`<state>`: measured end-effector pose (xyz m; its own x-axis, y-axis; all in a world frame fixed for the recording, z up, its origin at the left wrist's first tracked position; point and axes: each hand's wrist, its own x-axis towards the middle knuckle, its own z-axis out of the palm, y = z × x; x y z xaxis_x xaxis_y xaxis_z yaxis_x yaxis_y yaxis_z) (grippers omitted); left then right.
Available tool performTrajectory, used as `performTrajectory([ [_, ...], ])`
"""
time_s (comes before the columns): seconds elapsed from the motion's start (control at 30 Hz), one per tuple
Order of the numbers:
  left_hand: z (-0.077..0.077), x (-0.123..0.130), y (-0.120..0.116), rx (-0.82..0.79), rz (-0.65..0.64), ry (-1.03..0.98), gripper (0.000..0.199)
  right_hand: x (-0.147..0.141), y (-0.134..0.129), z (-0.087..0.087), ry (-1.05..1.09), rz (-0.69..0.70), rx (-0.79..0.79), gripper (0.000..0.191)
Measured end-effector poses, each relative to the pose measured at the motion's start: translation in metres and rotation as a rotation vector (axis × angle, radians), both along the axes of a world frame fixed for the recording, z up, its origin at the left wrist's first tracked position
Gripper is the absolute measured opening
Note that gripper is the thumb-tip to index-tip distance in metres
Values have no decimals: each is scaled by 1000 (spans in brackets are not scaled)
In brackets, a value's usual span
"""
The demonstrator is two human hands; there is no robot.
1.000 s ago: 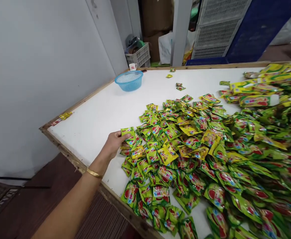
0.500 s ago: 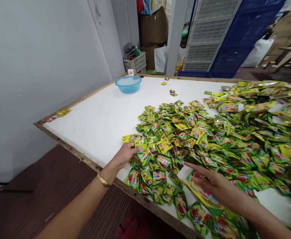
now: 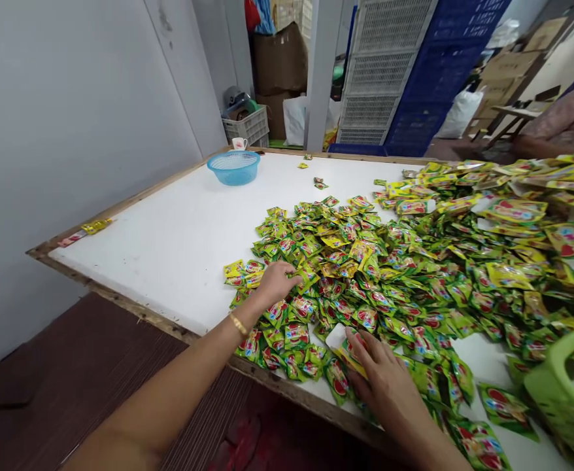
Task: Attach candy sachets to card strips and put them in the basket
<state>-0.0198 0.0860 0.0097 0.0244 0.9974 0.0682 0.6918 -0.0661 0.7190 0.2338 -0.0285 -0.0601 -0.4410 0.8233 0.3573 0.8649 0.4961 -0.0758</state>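
Green packets (image 3: 350,235): heaped over the middle and right of the white tabletop (image 3: 169,242), reaching its near edge.
Left hand (image 3: 278,281): fingers narrowed on a packet (image 3: 306,277) at the heap's left side.
Right hand (image 3: 388,379): curved over a carton (image 3: 348,353), holding it; the grip's underside is hidden.
Carton: near the near edge, among packets; its white end points up-left, away from that edge. Long axis slants from there down-right beneath the hand; far end hidden.
Obstructions: packets crowd the carton on its visible sides and lie beyond the left fingertips.
Yellow cartons (image 3: 517,209): piled with packets toward the far right.
Green basket (image 3: 569,392): right side, partly out of view.
Blue basket (image 3: 233,171): by the far left corner, a white cup (image 3: 239,144) just behind.
Yellow wrapper (image 3: 95,226): at the near left corner.
Loose packets (image 3: 320,183): between heap and far edge.
Crates (image 3: 380,78): stacked beyond the far edge.
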Motion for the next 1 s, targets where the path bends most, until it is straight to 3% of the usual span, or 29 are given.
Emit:
performTrajectory([
  [0.1,-3,16,16,-50,42,53,29,0,4,12,62,1,-1,51],
  [0.23,1,24,6,50,89,41,17,-7,10,28,209,-10,-6,59],
  [0.3,5,27,-7,83,113,-121,15,-13,15,31,268,-12,0,59],
  [0.4,9,39,-27,36,112,-549,18,-24,25,27,322,-21,42,58],
  [0.47,8,51,-38,33,107,-665,18,-32,30,23,343,-26,69,57],
  [0.6,-5,73,-48,183,204,-466,10,-41,34,17,400,-60,85,58],
  [0.7,-12,83,-49,242,229,-437,12,-41,32,13,431,-60,78,61],
  [0.87,-2,85,-44,201,60,-314,36,-38,31,9,445,-44,98,67],
  [1.0,11,81,-39,45,-76,-132,23,-37,32,10,463,-83,116,71],
])
